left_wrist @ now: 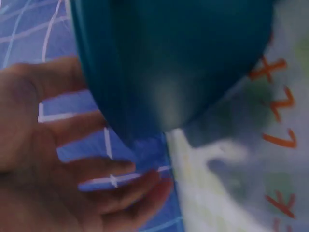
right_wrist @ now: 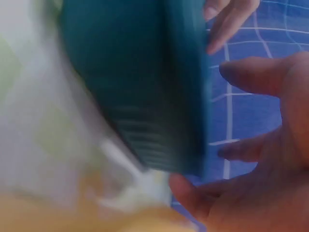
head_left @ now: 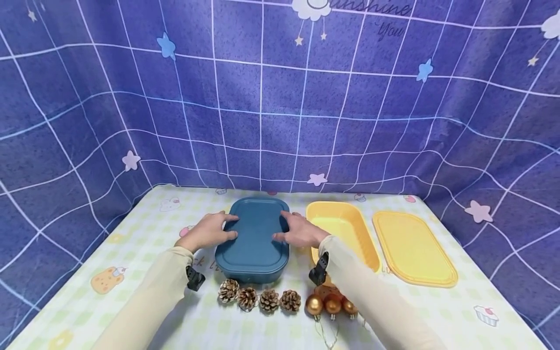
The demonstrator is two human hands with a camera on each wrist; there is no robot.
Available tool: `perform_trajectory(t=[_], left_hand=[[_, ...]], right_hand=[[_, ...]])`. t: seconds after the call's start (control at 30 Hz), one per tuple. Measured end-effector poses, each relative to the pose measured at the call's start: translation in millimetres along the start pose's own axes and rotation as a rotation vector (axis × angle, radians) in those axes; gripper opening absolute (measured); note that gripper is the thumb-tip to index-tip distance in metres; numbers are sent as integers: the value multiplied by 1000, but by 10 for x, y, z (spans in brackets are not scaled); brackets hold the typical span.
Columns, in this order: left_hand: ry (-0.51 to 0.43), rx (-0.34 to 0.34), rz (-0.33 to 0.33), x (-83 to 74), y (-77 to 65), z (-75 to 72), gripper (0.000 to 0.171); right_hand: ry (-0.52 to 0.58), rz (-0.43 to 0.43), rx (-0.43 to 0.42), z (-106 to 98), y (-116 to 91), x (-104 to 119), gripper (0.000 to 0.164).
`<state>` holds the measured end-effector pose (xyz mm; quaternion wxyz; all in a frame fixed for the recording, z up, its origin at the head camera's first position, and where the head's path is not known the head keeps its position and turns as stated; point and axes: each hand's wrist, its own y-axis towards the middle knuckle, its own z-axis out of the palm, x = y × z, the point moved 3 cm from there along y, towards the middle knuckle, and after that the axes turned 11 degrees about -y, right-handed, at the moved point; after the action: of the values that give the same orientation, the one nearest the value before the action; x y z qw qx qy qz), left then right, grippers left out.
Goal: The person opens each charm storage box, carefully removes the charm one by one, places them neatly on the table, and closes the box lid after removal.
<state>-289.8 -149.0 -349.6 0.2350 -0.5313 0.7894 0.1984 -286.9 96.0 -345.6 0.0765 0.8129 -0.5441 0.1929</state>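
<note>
A dark blue lidded box stands on the table, its flat lid lying over the top. At the lid's left edge is my left hand, thumb and index finger reaching over it. My right hand is over the right edge in the same way, thumb and a finger on the lid. In the left wrist view the fingers of the left hand spread loosely beside the blue wall. The right wrist view has the right hand's fingers apart and only lightly bent along the lid's rim.
Right of the blue box sits an open yellow box, partly behind my right forearm, with its yellow lid flat beside it. Several pine cones line up in front of the blue box. Shiny copper-coloured baubles lie near the right sleeve.
</note>
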Motion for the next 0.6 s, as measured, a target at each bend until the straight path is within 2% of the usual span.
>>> perform_trajectory(t=[0.1, 0.23, 0.33, 0.43, 0.5, 0.6], left_hand=[[105, -93, 70, -218, -11, 6, 47], [123, -193, 193, -675, -11, 93, 45], [43, -226, 251, -1100, 22, 212, 43], [-92, -209, 261, -1550, 88, 395, 43], [-222, -160, 263, -1865, 144, 571, 44], [-389, -71, 262, -2334, 233, 917, 46]], right_hand=[[-5, -66, -7, -234, -82, -59, 76], [-22, -150, -8, -679, -293, -296, 57], [-63, -146, -18, -992, -521, -619, 45], [-102, -96, -48, -1223, -801, -1023, 40], [-119, -49, -71, -1327, -1003, -1321, 38], [-172, 28, -102, -1411, -1300, -1777, 36]])
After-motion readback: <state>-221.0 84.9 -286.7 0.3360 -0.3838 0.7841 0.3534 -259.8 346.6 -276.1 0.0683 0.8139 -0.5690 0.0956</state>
